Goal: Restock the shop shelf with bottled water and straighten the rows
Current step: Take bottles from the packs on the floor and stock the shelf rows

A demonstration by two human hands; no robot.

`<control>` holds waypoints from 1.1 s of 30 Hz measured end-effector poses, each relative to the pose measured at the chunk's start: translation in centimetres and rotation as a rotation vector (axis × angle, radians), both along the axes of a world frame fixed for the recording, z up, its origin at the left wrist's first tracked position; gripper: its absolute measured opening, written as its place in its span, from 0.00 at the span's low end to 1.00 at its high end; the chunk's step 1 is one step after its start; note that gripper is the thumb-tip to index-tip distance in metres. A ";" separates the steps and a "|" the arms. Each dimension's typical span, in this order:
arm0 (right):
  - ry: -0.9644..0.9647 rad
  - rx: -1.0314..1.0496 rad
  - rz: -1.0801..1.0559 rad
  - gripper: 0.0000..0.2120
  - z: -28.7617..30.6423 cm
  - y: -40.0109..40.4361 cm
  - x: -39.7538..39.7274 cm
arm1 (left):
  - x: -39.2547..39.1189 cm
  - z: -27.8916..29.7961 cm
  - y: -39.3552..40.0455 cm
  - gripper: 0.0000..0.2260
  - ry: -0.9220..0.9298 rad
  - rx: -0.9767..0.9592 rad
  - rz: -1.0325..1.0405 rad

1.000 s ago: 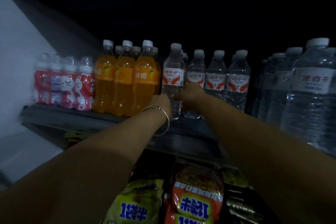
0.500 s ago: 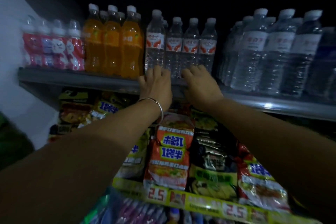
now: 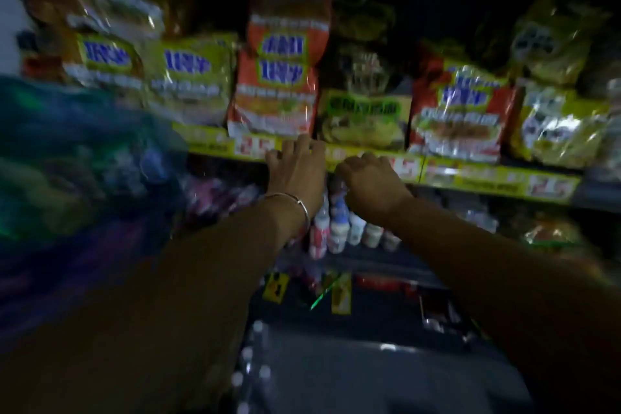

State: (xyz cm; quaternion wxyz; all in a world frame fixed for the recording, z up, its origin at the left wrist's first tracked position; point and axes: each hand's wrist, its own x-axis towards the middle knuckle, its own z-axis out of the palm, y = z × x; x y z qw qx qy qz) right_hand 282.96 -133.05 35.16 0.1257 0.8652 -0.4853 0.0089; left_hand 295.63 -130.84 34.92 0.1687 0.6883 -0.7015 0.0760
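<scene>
The frame is dark and blurred by motion. My left hand (image 3: 295, 168), with a thin bangle on the wrist, hangs in front of the yellow price strip (image 3: 470, 175) of the noodle shelf, fingers relaxed and holding nothing. Just to its right, my right hand (image 3: 369, 181) has its fingers loosely curled and is also empty. Low in the view, several white bottle caps (image 3: 248, 355) show beside a grey shape; they look like bottled water, but I cannot tell for sure. The shelf with the water rows is out of view.
Red and yellow instant noodle packs (image 3: 272, 94) fill the shelf behind my hands. Small white-capped bottles (image 3: 339, 228) stand on the shelf below. A blurred blue-green mass (image 3: 67, 161) fills the left side.
The view has swung down from the drinks shelf to the noodle shelf. Both hands have come off the water shelf's edge and dropped, still empty and side by side.
</scene>
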 end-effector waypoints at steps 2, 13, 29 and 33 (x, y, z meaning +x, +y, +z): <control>0.000 0.098 -0.006 0.20 -6.2 0.7 -0.5 | -0.7 -6.3 1.1 0.18 -0.003 0.095 -0.019; -0.016 0.437 -0.017 0.27 -41.5 4.4 1.2 | 1.4 -42.0 6.6 0.21 -0.067 0.512 0.006; -0.204 0.737 -0.106 0.37 -68.7 7.0 10.4 | 8.2 -63.7 8.2 0.23 -0.101 0.449 0.012; -0.245 0.785 -0.175 0.36 -70.7 6.8 11.9 | 9.1 -65.4 7.7 0.26 -0.084 0.552 0.026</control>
